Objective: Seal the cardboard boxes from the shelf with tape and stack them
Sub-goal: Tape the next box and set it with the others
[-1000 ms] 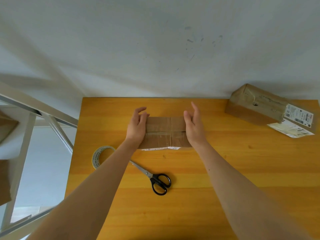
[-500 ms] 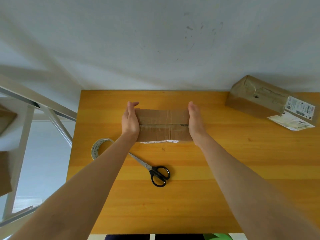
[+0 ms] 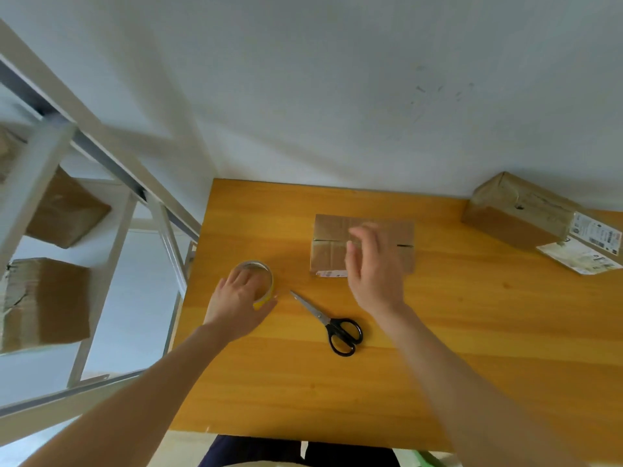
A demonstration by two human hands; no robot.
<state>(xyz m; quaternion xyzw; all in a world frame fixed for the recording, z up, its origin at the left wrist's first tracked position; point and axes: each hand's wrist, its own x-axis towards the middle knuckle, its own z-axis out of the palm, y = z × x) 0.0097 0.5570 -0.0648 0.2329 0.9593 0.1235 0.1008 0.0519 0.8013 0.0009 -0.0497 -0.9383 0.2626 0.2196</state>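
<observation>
Here, left hand (image 3: 236,299) on tape (image 3: 268,284) (near table edge (image 3: 206,264))
</observation>
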